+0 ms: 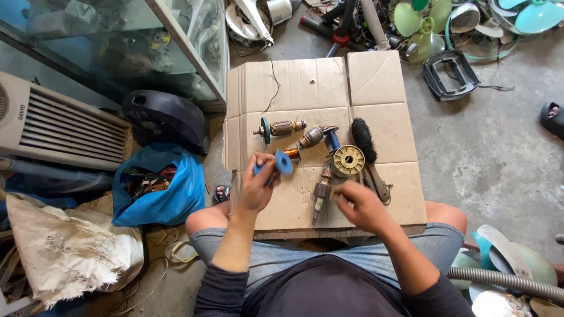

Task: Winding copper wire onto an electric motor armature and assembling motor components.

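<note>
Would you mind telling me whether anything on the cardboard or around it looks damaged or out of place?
The cardboard sheet is creased, with a loose wire lying across it. Bare motor armatures lie scattered; the left hand holds one with a blue fan. Loose fan blades are heaped on the floor beyond.

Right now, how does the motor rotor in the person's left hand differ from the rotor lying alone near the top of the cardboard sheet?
The blue-capped copper-wound rotor is gripped by the left hand above the flattened brown cardboard; the teal-disc copper-wound rotor lies on it, untouched. The held one shows a bright blue round end and is partly hidden by fingers; the lying one shows its whole length and a darker teal disc. Both have copper windings on a metal shaft.
</note>
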